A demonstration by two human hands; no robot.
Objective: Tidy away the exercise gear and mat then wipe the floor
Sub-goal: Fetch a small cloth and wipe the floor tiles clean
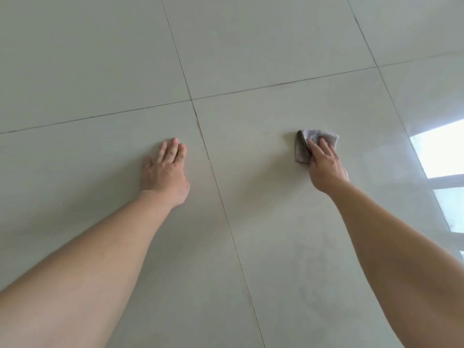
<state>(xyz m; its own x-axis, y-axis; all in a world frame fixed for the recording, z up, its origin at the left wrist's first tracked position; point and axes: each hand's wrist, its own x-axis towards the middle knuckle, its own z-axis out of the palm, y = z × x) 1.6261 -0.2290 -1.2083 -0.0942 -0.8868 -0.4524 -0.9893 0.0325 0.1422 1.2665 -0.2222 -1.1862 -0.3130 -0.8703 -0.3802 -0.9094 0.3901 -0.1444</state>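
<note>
Floor (253, 43) of large pale tiles fills the whole head view, and thin dark grout lines (218, 192) cut it into squares. One long line runs from the top towards the bottom between my two arms, and another line crosses it above the hands.

A small grey cloth (300, 154) lies on the tile to the right of the long line. My right hand (324, 167) rests on top of it. The fingers (324, 145) are stretched forward, close together and nearly straight, and they press the cloth flat to the floor. The thumb I cannot see, so I cannot tell if it pinches the fabric. Along the inner side of the hand a dark fold of the cloth stands up a little, and more of the cloth shows to the left of the hand and beyond the fingertips.

My left hand (164, 173) is on the tile to the left of the long line, well apart from the cloth. It lies palm down with the fingers straight and together, the thumb a little to the side, and it holds nothing. Both forearms are bare and reach in from the bottom corners.

At the right edge the glossy tile carries a bright reflection of a window (443, 151) with dark bars. A small dark speck (303, 237) sits on the tile below the right hand.
</note>
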